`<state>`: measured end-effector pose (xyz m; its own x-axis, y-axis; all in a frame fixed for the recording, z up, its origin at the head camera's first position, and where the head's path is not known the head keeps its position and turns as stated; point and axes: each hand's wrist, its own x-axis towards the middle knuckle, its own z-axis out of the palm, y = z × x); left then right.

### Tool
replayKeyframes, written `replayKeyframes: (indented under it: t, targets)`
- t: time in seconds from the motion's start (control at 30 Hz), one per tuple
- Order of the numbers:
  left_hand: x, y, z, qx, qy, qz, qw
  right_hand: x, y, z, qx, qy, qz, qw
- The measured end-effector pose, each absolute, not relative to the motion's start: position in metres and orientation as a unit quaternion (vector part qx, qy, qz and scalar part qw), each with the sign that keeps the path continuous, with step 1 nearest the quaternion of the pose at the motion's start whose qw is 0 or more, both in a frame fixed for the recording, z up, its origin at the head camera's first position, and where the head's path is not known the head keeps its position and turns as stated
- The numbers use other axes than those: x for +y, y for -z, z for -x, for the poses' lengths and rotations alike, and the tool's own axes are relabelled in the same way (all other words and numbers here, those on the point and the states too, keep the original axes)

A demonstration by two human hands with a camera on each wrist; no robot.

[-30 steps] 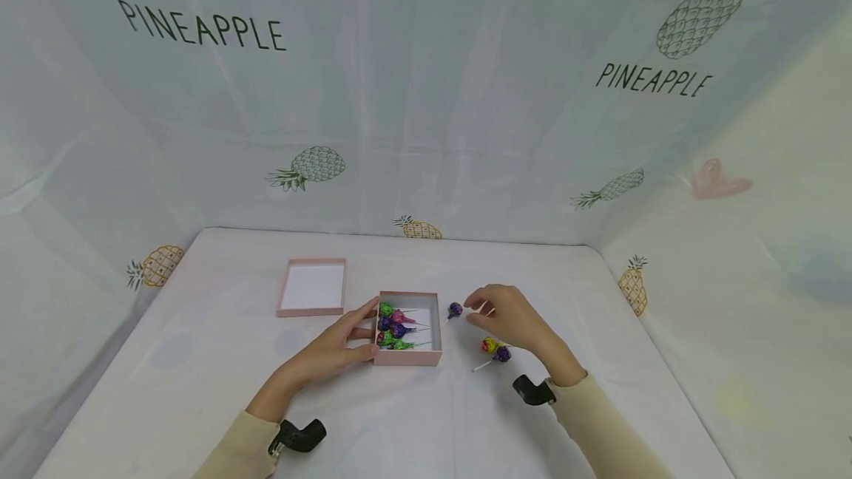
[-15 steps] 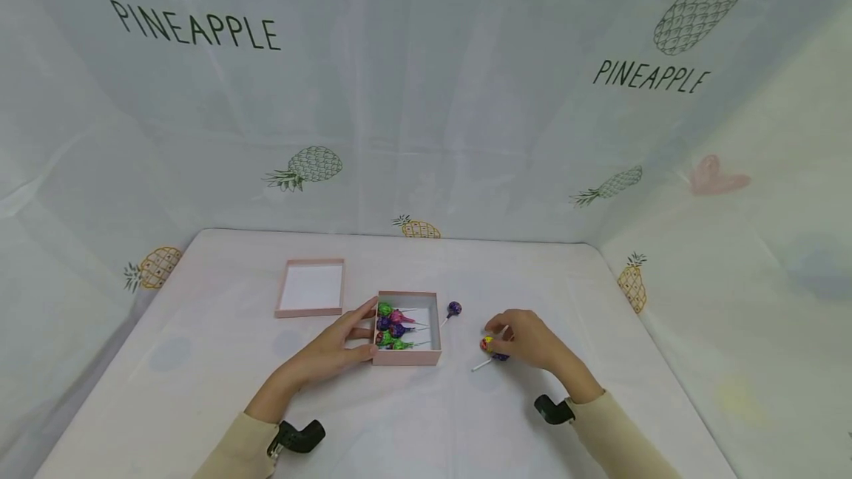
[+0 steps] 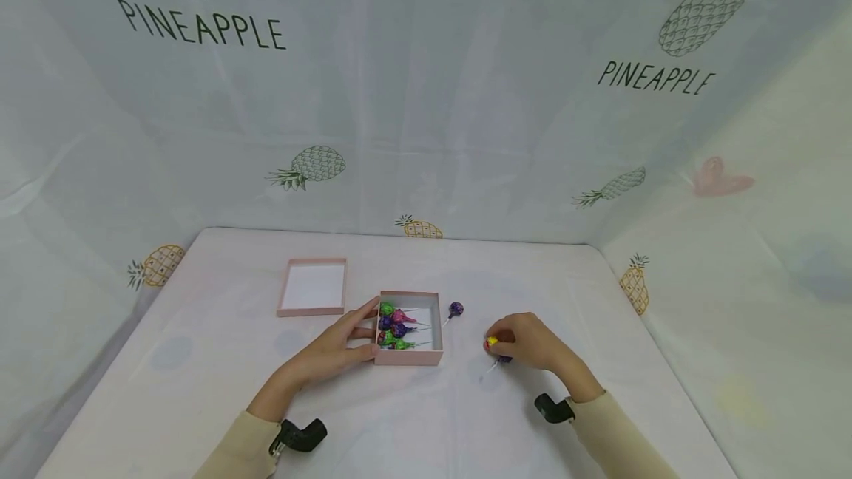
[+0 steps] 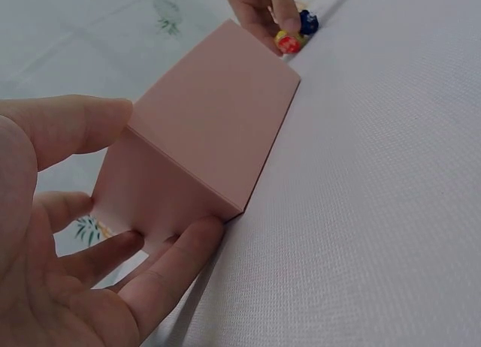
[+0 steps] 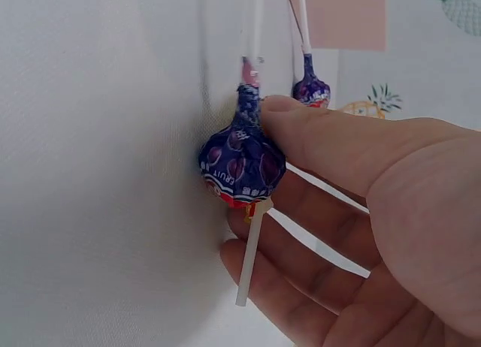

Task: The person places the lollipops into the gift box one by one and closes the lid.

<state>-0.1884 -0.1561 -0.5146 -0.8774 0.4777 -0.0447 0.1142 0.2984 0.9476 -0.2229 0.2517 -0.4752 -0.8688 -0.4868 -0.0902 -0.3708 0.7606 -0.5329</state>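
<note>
My left hand (image 3: 334,347) rests on the left side of a pink open box (image 3: 407,358), thumb at its near corner and fingers against the side wall (image 4: 158,189). Inside lie several wrapped lollipops (image 3: 398,330), green, purple and pink, sticks pointing right. Right of the box, my right hand (image 3: 527,341) pinches a yellow-and-red lollipop (image 3: 492,341) between thumb and fingers, low over the table. A purple lollipop (image 5: 242,163) sits right beside it, hiding most of the yellow one in the right wrist view. The yellow one's white stick (image 5: 252,261) shows below.
Another purple lollipop (image 3: 455,309) lies just right of the box. The pink box lid (image 3: 311,286), inside up, lies at the back left. White cloth covers the table (image 3: 373,427), and pineapple-print curtains (image 3: 466,117) surround it.
My right hand has moved right and toward me, from near the lone purple lollipop to the yellow-and-red one, and now pinches it. The nearby white stick has shifted slightly. My left hand stays put.
</note>
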Motion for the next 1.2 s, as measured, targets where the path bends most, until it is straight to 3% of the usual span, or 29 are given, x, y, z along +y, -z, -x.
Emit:
replayKeyframes:
  t: [0.43,1.2]
  targets:
    - [-0.157,0.515,0.189,0.787,-0.566,-0.184,0.163,0.242,0.466,0.229,0.939,0.236,0.242,0.062]
    - [-0.156,0.516,0.19,0.792,-0.561,-0.185,0.157,0.165,0.421,0.245,0.924,0.257,0.283,0.014]
